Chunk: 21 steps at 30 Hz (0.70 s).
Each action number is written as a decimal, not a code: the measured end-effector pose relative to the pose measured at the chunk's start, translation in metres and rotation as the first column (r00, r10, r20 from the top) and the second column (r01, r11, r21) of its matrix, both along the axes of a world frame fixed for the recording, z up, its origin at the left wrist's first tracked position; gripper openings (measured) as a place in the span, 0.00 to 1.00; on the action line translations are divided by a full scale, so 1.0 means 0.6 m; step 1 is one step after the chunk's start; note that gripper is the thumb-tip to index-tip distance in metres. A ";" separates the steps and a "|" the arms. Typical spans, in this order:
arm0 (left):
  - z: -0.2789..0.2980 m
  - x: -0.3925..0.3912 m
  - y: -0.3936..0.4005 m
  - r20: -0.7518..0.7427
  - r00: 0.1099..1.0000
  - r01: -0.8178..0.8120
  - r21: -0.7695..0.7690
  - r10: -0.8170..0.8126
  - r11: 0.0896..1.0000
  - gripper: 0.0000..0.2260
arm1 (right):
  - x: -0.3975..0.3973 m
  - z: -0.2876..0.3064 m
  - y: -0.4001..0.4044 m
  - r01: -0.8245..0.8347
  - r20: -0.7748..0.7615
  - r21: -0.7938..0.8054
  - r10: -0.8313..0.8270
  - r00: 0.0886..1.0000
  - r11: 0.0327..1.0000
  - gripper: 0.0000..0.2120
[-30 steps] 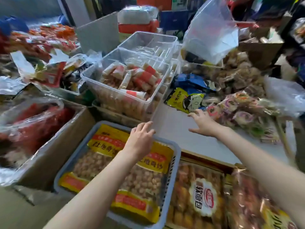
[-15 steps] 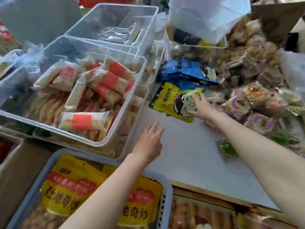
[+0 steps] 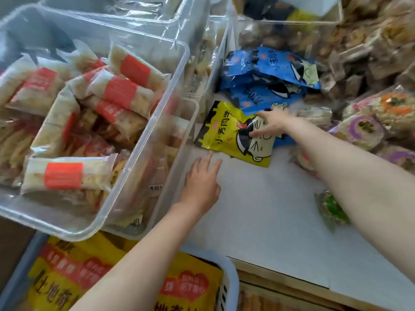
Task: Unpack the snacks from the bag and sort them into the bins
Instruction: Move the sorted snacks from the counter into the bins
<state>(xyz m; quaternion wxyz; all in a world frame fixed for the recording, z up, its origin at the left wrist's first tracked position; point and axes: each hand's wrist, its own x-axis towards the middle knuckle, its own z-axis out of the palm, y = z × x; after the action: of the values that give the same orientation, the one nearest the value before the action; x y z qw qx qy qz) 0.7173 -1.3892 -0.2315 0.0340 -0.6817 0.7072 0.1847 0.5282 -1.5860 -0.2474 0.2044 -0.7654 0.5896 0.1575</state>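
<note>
Now the right hand (image 3: 272, 122), hovering short of it a second ago, is pressing spread fingers onto the yellow snack packet (image 3: 233, 133) lying on the white tabletop (image 3: 258, 209); nothing is gripped yet. The left hand (image 3: 202, 187), open and empty, is advancing beside the clear bin (image 3: 143, 140); pickup appears imminent.

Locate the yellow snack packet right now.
Head view, centre: the yellow snack packet lies on the white tabletop, just below the blue packets, with the right hand on its right end.
</note>
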 end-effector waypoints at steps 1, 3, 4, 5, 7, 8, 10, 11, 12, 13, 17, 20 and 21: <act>0.001 -0.001 -0.002 -0.008 1.000 -0.008 -0.017 0.008 1.000 0.28 | 0.007 0.002 0.013 -0.050 -0.020 -0.011 0.049 0.999 0.999 0.41; 0.006 -0.007 -0.010 -0.006 1.000 -0.007 -0.042 0.007 0.999 0.29 | 0.020 0.011 0.052 -0.122 -0.034 -0.032 0.121 0.992 0.992 0.40; 0.010 -0.012 -0.014 0.002 1.000 0.001 -0.026 -0.001 1.000 0.30 | 0.024 0.012 0.073 -0.151 -0.025 -0.032 0.150 0.988 0.988 0.40; 0.012 -0.017 -0.018 0.010 1.000 0.010 0.016 -0.011 1.000 0.31 | 0.024 0.018 0.096 -0.183 -0.015 -0.018 0.182 0.983 0.983 0.39; 0.013 -0.027 -0.027 0.020 0.999 0.027 0.141 -0.030 0.990 0.33 | 0.013 0.024 0.132 -0.237 0.026 0.044 0.236 0.971 0.971 0.38; 0.010 -0.031 -0.032 0.024 0.999 0.034 0.199 -0.040 0.979 0.35 | 0.002 0.030 0.137 -0.241 0.064 0.077 0.237 0.970 0.967 0.36; 0.004 -0.033 -0.045 0.046 0.997 0.048 0.289 -0.064 0.956 0.37 | -0.020 0.046 0.116 -0.206 0.157 0.056 0.195 0.968 0.977 0.32; 0.003 -0.035 -0.052 0.055 0.995 0.056 0.322 -0.078 0.945 0.38 | -0.030 0.052 0.094 -0.167 0.185 -0.008 0.165 0.969 0.986 0.29; 0.002 -0.037 -0.059 0.055 0.995 0.062 0.347 -0.087 0.936 0.38 | -0.039 0.057 0.069 -0.124 0.195 -0.091 0.140 0.971 0.988 0.28; 0.003 -0.041 -0.067 0.049 0.994 0.069 0.366 -0.093 0.928 0.39 | -0.046 0.061 0.045 -0.079 0.193 -0.160 0.110 0.975 0.984 0.29; 0.005 -0.060 -0.092 0.049 0.990 0.102 0.419 -0.135 0.902 0.42 | -0.059 0.059 -0.025 -0.007 0.075 -0.284 0.029 0.997 0.959 0.41; -0.003 -0.061 -0.105 0.024 0.992 0.099 0.479 -0.126 0.872 0.44 | -0.066 0.047 -0.070 -0.009 -0.018 -0.325 0.004 1.000 0.946 0.47; -0.006 -0.058 -0.109 0.010 0.993 0.101 0.494 -0.121 0.863 0.44 | -0.067 0.043 -0.084 -0.009 -0.047 -0.320 -0.007 0.999 0.948 0.48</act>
<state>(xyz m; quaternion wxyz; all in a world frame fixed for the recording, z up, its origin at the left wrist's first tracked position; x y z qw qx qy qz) 0.6823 -1.4546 -0.2352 0.2317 -0.6123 0.6739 0.3426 0.4880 -1.6364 -0.2218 0.0634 -0.7847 0.6116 0.0783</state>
